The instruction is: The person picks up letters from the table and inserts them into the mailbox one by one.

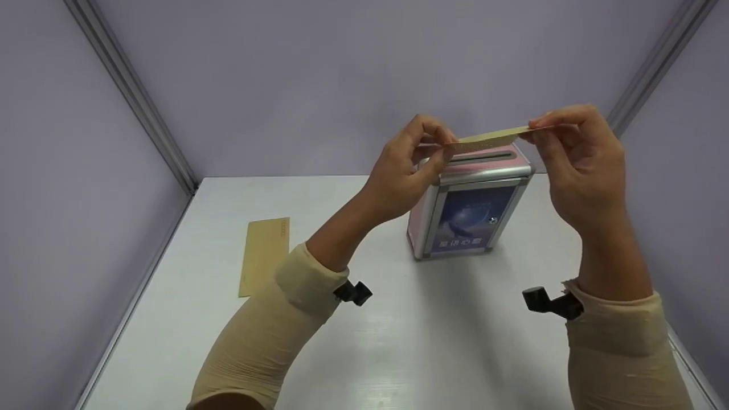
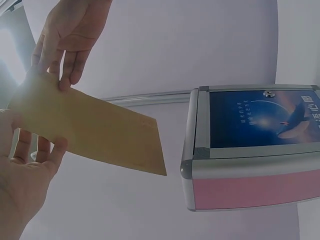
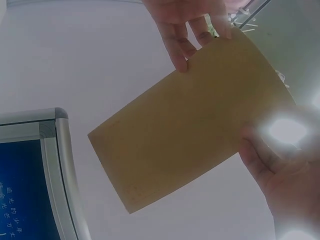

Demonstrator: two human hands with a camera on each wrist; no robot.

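A brown envelope (image 1: 490, 138) is held level in the air just above the slot (image 1: 484, 156) in the top of a pink metal box (image 1: 467, 210) with a blue front panel. My left hand (image 1: 447, 149) pinches its left end and my right hand (image 1: 532, 130) pinches its right end. From the left wrist view the envelope (image 2: 95, 127) hangs beside the box (image 2: 250, 150), with the left hand (image 2: 25, 165) under it. The right wrist view shows the envelope (image 3: 195, 125) from below, gripped by the right hand (image 3: 280, 170), next to the box (image 3: 35, 170).
A second brown envelope (image 1: 265, 253) lies flat on the white table (image 1: 398, 341) at the left, beside my left forearm. Lilac walls with metal corner posts close in the table on three sides.
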